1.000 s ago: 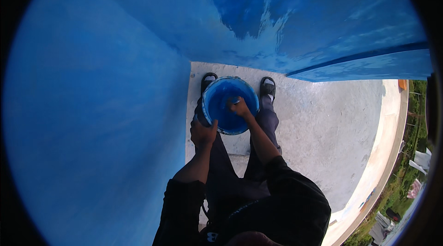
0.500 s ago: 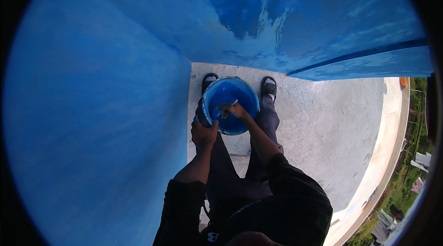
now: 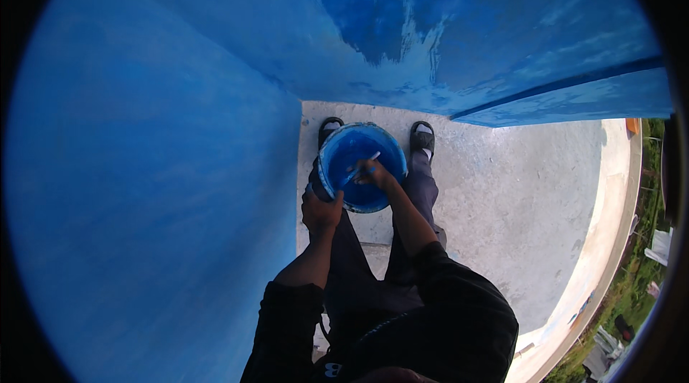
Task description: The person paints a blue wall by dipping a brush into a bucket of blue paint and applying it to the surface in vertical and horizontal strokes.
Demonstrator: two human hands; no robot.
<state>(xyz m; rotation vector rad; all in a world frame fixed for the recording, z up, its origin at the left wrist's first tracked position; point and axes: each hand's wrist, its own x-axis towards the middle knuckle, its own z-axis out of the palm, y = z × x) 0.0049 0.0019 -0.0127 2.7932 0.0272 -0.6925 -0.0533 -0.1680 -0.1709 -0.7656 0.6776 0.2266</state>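
A round bucket (image 3: 386,150) with blue paint inside sits between my legs, its rim smeared with paint. My left hand (image 3: 321,208) grips its near left side at the rim. Inside the bucket my right hand (image 3: 368,174) holds a slim light-handled tool (image 3: 375,155), slanted down toward the paint; its lower end is too unclear to tell what kind of tool it is.
A blue wall (image 3: 158,189) runs along my left, meeting another wall (image 3: 459,31) with darker, patchy paint in front of me. My sandalled feet stand on pale concrete (image 3: 502,203). At the far right, beyond a curved-looking edge (image 3: 620,175), are greenery and scattered items.
My right hand and the tool have shifted within the bucket, the tool now slanting up to the right. The bucket, hands and feet appear slightly farther right in view.
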